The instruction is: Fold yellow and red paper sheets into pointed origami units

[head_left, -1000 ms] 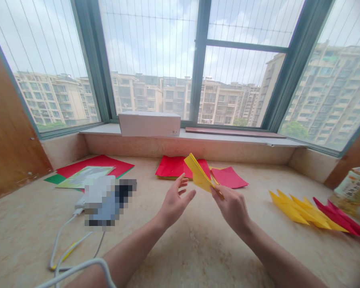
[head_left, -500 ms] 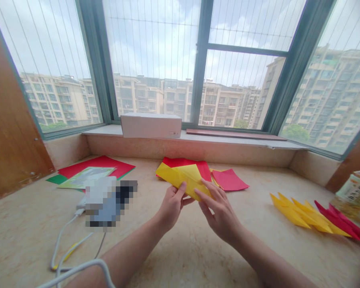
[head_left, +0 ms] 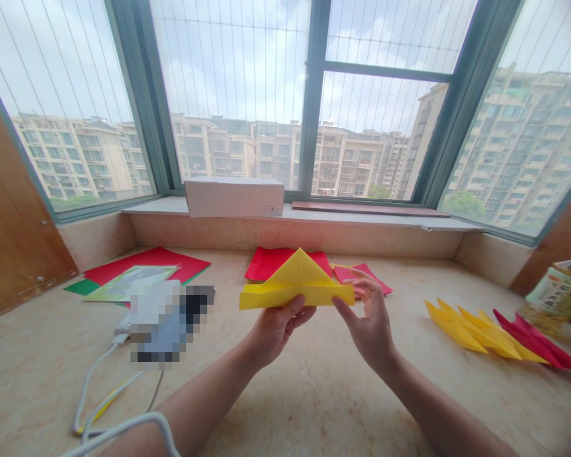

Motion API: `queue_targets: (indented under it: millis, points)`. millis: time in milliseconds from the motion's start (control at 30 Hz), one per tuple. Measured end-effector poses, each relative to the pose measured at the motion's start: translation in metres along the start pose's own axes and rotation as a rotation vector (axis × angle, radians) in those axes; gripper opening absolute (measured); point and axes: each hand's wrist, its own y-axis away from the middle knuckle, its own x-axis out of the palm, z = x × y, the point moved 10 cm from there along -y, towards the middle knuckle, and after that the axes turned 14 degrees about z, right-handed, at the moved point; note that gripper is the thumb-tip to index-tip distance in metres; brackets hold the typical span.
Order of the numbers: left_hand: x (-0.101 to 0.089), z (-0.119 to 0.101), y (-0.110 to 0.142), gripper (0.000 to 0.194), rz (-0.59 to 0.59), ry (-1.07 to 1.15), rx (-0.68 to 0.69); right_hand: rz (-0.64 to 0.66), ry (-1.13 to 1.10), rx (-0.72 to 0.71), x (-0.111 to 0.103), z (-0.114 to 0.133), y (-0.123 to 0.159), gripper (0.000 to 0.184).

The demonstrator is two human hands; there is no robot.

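Note:
A folded yellow paper (head_left: 295, 287), pointed at the top with a long flat lower edge, is held in the air above the marble sill. My left hand (head_left: 276, 325) pinches its lower edge near the middle, thumb in front. My right hand (head_left: 370, 320) grips the paper's right end with thumb and fingers. Behind the paper lie red sheets (head_left: 272, 261) and a smaller red sheet (head_left: 361, 277).
Folded yellow (head_left: 466, 324) and red paper planes (head_left: 537, 346) lie at the right, next to a bottle (head_left: 559, 293). Red and green sheets (head_left: 147, 268) lie at the left. A blurred device (head_left: 166, 320) with white cables (head_left: 105, 406) sits front left. A white box (head_left: 234, 197) rests on the window ledge.
The yellow paper went from my right hand alone into both hands. It has turned from tilted to level, point upward. My right hand slid to its right end.

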Motion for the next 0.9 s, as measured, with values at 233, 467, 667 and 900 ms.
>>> queue_targets:
  millis: [233, 467, 667, 900]
  points:
    - [-0.004, 0.008, 0.002, 0.027, 0.009, 0.014, -0.022, 0.057, 0.076, 0.05, -0.002, -0.003, -0.005, 0.024]
    - [0.001, -0.006, 0.001, 0.038, -0.009, 0.001, 0.064, 0.07, -0.085, 0.144, 0.005, -0.017, -0.002, 0.043]
    - [0.0, -0.011, 0.001, 0.041, -0.038, -0.007, 0.084, 0.075, -0.504, 0.278, 0.01, -0.03, -0.006, 0.037]
    - [-0.006, -0.009, -0.002, 0.037, 0.006, -0.029, 0.057, 0.44, -0.899, 0.468, 0.041, -0.035, -0.001, 0.032]
